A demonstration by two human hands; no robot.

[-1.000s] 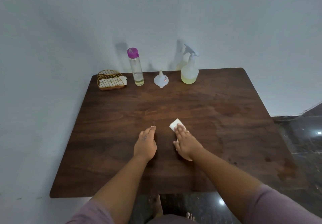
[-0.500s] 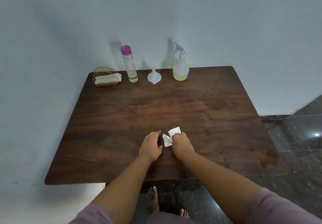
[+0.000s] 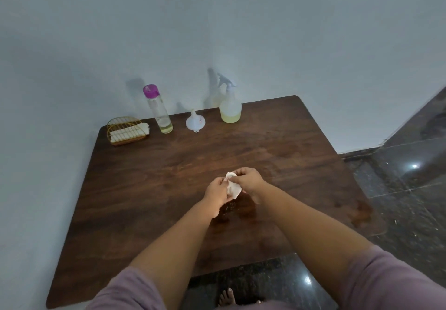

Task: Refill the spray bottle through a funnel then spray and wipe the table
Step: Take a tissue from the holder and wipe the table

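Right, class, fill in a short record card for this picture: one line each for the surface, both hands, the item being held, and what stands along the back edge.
surface: dark wooden table against a pale wall
left hand: fingers pinch the tissue
right hand: fingers pinch the same tissue
tissue: white, crumpled, held between both hands above the table
back edge, left to right: wire tissue holder, clear bottle with purple cap, white funnel, spray bottle with yellowish liquid
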